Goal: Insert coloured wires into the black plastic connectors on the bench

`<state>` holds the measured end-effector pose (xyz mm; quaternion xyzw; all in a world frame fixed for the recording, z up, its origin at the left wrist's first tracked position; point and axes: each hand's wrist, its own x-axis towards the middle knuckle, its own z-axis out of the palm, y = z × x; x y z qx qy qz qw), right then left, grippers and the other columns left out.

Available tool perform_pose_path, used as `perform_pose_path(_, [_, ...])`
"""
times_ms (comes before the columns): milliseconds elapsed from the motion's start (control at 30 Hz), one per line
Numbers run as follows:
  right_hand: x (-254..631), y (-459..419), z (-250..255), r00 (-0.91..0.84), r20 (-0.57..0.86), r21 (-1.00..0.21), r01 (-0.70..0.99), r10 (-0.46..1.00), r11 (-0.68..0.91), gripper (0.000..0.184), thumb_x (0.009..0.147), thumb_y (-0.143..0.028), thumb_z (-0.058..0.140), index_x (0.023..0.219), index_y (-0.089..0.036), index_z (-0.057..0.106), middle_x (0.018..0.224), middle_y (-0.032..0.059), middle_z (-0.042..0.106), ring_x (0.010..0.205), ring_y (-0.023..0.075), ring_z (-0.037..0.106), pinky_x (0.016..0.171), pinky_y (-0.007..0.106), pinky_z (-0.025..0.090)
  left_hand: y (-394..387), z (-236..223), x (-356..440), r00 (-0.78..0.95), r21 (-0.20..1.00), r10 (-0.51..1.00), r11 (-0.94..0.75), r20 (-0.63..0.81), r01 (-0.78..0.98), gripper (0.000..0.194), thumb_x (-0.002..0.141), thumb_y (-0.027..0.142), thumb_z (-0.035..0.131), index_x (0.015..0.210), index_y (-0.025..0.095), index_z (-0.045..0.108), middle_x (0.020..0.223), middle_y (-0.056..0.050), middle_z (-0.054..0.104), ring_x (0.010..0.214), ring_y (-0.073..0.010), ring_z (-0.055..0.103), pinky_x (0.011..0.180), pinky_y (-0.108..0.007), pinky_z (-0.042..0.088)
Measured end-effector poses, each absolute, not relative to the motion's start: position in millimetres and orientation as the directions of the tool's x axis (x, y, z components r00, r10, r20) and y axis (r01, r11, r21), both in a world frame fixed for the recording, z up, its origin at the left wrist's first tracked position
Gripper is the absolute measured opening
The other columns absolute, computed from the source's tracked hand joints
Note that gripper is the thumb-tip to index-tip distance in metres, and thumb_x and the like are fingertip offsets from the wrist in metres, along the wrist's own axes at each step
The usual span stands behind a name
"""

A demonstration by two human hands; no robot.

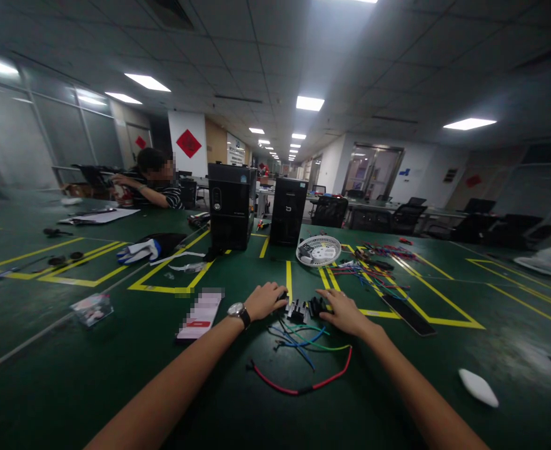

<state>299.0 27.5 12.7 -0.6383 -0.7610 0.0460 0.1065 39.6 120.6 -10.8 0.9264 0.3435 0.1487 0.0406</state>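
My left hand (pixel 266 299), with a wristwatch on its wrist, rests on the green table (pixel 92 375), its fingers curled on a small black part at its fingertips. My right hand (pixel 343 310) lies just right of it, fingers bent over small black connector blocks (pixel 306 309) that sit between the two hands. From these blocks a bundle of thin blue, green and black wires (pixel 298 337) trails toward me. A thicker red cable (pixel 303 384) curves below them.
Two black computer cases (pixel 231 206) (pixel 288 211) stand behind. A white fan grille (pixel 318 250) and loose coloured wires (pixel 373 272) lie at right, a flat black strip (pixel 406 314) beside them. Gloves (pixel 139 251) and a phone (pixel 200 315) lie left. A person (pixel 156 181) sits far left.
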Motion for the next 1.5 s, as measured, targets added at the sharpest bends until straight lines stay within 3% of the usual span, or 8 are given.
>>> perform_pose_path(167, [261.0,37.8,21.3,-0.356,0.136,-0.177,0.909,0.924,0.376,0.053,0.081,-0.034,0.063,0.132,-0.028,0.049,0.126,0.0088,0.055,0.115,0.0269,0.048,0.096,0.039,0.036,120.9,-9.6,37.1,0.727,0.215,0.645,-0.764,0.236,0.608,0.043,0.091,0.05,0.038,0.125,0.027,0.049,0.112,-0.01,0.057,0.104,-0.0277,0.051,0.083,-0.039,0.042])
perform_pose_path(333, [250.9,45.3,27.6,-0.321,0.137,-0.119,0.934,0.937,0.338,0.047,0.083,-0.021,0.061,0.129,-0.027,0.053,0.119,0.01,0.059,0.111,0.0266,0.051,0.092,0.038,0.037,119.7,-3.5,29.9,0.709,0.362,0.673,-0.727,0.21,0.584,0.049,0.09,0.05,0.039,0.133,0.026,0.042,0.121,-0.012,0.057,0.11,-0.0294,0.05,0.09,-0.045,0.038])
perform_pose_path(533, [229.0,9.0,37.2,-0.314,0.291,-0.248,0.888,0.904,0.388,0.029,0.089,-0.029,0.055,0.116,-0.02,0.06,0.112,0.0092,0.06,0.106,0.0219,0.052,0.091,0.033,0.038,123.1,4.0,7.9,0.629,0.46,0.729,-0.671,0.27,0.581,0.061,0.087,0.052,0.044,0.139,0.023,0.035,0.137,-0.013,0.046,0.125,-0.0301,0.04,0.101,-0.048,0.03])
perform_pose_path(733, [163.5,-50.5,32.9,-0.54,0.049,-0.236,0.811,0.84,0.535,0.038,0.078,-0.05,0.065,0.102,-0.021,0.064,0.099,0.006,0.063,0.091,0.0213,0.057,0.075,0.029,0.04,117.0,5.0,-24.7,0.719,0.448,0.684,-0.684,0.122,0.575,0.057,0.069,0.036,0.069,0.119,0.014,0.054,0.117,-0.014,0.055,0.11,-0.0287,0.049,0.096,-0.039,0.037])
perform_pose_path(867, [145.8,-65.7,30.3,-0.586,-0.014,-0.198,0.796,0.81,0.572,0.016,0.088,-0.03,0.054,0.093,-0.019,0.063,0.095,0.0053,0.063,0.084,0.0179,0.059,0.07,0.026,0.039,94.4,12.6,-32.0,0.643,0.524,0.731,-0.649,0.228,0.552,0.047,0.062,0.031,0.073,0.104,0.017,0.057,0.102,-0.008,0.054,0.097,-0.0241,0.052,0.087,-0.035,0.041])
perform_pose_path(1133, [141.6,-78.2,24.7,-0.51,0.054,-0.25,0.825,0.859,0.506,0.026,0.083,-0.037,0.062,0.105,-0.023,0.058,0.103,0.0039,0.06,0.095,0.0199,0.056,0.079,0.028,0.039,63.9,5.9,-32.1,0.397,0.952,0.892,-0.282,0.216,0.116,0.047,0.067,0.017,0.068,0.107,0.021,0.043,0.094,-0.002,0.059,0.078,-0.0146,0.059,0.07,-0.028,0.048])
perform_pose_path(1300, [135.3,-71.6,12.4,-0.507,0.09,-0.271,0.816,0.857,0.511,0.015,0.084,-0.016,0.051,0.095,-0.02,0.059,0.098,0.0045,0.06,0.09,0.017,0.057,0.078,0.025,0.039,60.0,-5.6,-25.3,0.377,0.969,0.914,-0.064,0.153,-0.238,0.061,0.065,0.011,0.069,0.111,0.024,0.032,0.111,-0.009,0.061,0.082,-0.0148,0.066,0.077,-0.034,0.052])
perform_pose_path(1500, [141.8,-62.6,0.9,-0.408,0.215,-0.286,0.843,0.887,0.456,0.014,0.083,-0.011,0.048,0.09,-0.018,0.057,0.089,0.0043,0.06,0.082,0.0163,0.055,0.072,0.025,0.038,41.1,-13.4,-24.9,0.334,0.977,0.941,0.015,0.058,-0.213,0.063,0.066,0.009,0.069,0.114,0.023,0.031,0.104,-0.009,0.062,0.08,-0.0133,0.065,0.08,-0.035,0.053])
